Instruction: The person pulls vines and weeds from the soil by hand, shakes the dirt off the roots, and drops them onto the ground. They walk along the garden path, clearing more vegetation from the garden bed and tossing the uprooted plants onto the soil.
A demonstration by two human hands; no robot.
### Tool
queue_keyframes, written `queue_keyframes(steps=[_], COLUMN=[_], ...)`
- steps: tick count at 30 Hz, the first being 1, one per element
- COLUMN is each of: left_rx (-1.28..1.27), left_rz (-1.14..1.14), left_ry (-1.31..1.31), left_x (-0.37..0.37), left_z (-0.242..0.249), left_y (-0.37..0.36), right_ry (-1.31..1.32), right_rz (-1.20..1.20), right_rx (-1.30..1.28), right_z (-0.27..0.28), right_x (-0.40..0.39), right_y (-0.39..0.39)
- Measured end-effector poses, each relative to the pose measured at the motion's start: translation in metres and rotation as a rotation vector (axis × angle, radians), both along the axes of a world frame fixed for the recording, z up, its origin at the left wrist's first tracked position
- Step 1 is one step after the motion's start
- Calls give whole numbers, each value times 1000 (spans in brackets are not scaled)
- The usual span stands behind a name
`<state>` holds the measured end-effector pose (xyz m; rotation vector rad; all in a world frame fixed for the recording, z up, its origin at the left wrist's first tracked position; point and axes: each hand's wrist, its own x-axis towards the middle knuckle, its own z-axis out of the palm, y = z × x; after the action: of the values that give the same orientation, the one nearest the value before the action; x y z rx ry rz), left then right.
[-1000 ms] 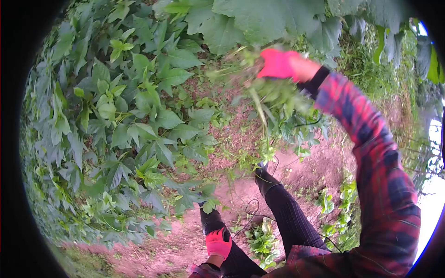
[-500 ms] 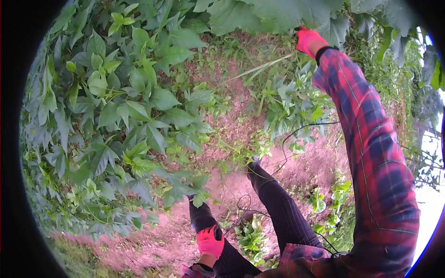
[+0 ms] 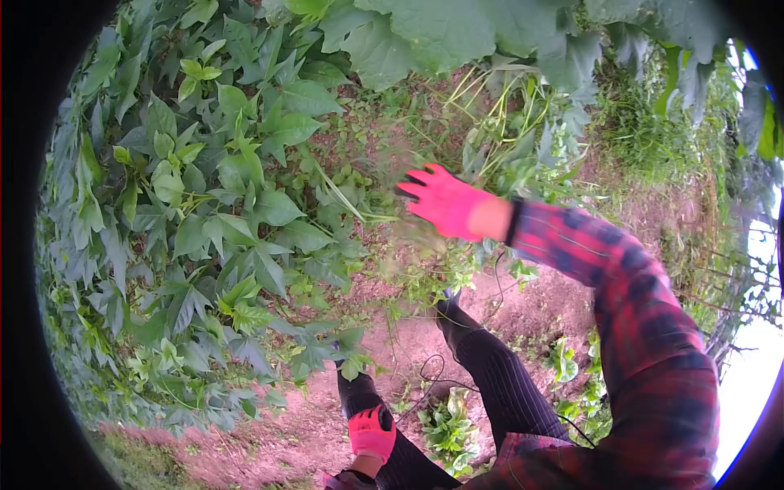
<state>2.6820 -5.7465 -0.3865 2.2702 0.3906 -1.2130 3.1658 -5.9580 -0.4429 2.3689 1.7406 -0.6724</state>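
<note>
right hand (image 3: 447, 202) | grip spread, empty | vines (image 3: 245, 188) leafy, green, tangled

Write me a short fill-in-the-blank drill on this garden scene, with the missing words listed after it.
1. Both hands wear gloves coloured ____.
2. The right hand reaches out over the weeds with its fingers ____.
3. The left hand rests on the person's ____.
4. The sleeve on the right arm has a red and dark ____ pattern.

Missing words: pink; spread; leg; plaid

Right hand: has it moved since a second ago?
Yes. The right hand has come down and toward the person from up by the big leaves; now it is spread open above the right leg.
</note>
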Motion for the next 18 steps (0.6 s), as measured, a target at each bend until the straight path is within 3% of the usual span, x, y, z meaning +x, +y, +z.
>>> queue_keyframes(steps=[2, 4, 6, 8, 11, 13, 15, 17, 18], left_rx=[2, 6, 24, 0, -57, -42, -30, -17, 4], left_rz=[10, 26, 43, 103, 152, 131, 96, 70, 56], left_ry=[-23, -156, -133, -135, -235, -258, -218, -200, -179], left_x=[3, 0, 4, -3, -15, -13, -17, -12, -9], left_z=[3, 3, 9, 6, 0, 3, -4, -2, -1], left_y=[-2, -5, -4, -1, 1, 2, 1, 2, 1], right_ry=[-123, -222, -146, -121, -93, -19, -32, 290, 160], right_rz=[77, -118, -582, -946, -1096, -917, -918, -613, -435], right_rx=[-210, -144, -162, -242, -283, -281, -156, -259, -65], right_z=[-22, -75, -141, -157, -158, -134, -119, -91, -98], right_x=[32, 71, 111, 128, 130, 125, 103, 64, 24], right_y=[44, 56, 52, 50, 47, 39, 34, 25, 10])
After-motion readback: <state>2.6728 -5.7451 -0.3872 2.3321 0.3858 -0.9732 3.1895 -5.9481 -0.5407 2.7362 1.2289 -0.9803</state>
